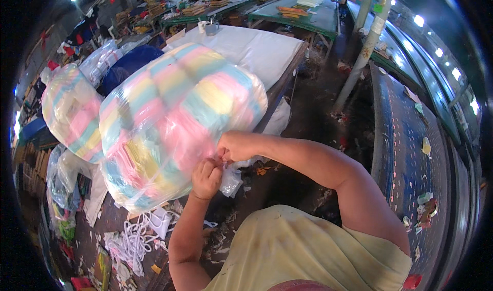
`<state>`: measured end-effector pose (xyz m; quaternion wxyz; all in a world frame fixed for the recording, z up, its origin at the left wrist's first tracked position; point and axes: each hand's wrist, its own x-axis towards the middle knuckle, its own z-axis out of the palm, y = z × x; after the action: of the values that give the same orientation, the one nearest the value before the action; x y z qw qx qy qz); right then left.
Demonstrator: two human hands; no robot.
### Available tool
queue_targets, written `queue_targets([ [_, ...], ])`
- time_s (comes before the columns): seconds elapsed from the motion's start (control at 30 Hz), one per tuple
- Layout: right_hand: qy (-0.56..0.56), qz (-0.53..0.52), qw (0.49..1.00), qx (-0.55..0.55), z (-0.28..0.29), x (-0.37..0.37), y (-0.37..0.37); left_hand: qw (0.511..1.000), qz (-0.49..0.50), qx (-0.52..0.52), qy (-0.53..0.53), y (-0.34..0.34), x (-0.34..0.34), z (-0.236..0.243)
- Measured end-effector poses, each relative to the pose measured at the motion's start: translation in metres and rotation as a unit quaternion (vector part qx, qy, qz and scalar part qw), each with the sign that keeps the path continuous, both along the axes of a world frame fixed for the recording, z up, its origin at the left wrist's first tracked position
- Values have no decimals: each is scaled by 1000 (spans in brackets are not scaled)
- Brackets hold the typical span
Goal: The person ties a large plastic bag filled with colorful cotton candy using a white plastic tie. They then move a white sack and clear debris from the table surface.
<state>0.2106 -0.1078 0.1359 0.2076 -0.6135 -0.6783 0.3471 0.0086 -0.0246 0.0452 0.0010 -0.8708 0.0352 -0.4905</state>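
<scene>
A large clear plastic bag bulges with stacks of folded cloth in pink, yellow and pale blue. At its near right corner, both of my hands meet on the gathered mouth of the bag. My left hand is closed, its fingers curled against the bunched plastic. Just above and to the right, my right hand pinches the same gathered part. A loose end of clear plastic sticks out below my fingers. Whether a tie or string is between the fingertips is too small to tell.
Another filled bag stands at the left. Behind lies a table with a white sheet. White cord and scraps litter the floor. A metal post rises right of centre, and a long dark table runs along the right.
</scene>
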Motion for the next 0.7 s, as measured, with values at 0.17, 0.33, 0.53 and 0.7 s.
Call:
queue_targets([
  [0.17, -12, -4, 1000, -9, -8, -1, 5, 999, -27, 17, 17, 1, -4, 9],
  [0.33, -212, 62, 971, 87, 1, -13, -4, 996, -64, 59, 16, 7, 0, 7],
  [0.53, -342, 34, 923, 171, 1, -35, -18, 997, -71, 27, 7, 8, -4, 17],
  [0.7, -443, 26, 843, 303, 4, -4, -26, 994, -8, -105, 36, 7, -7, 19],
])
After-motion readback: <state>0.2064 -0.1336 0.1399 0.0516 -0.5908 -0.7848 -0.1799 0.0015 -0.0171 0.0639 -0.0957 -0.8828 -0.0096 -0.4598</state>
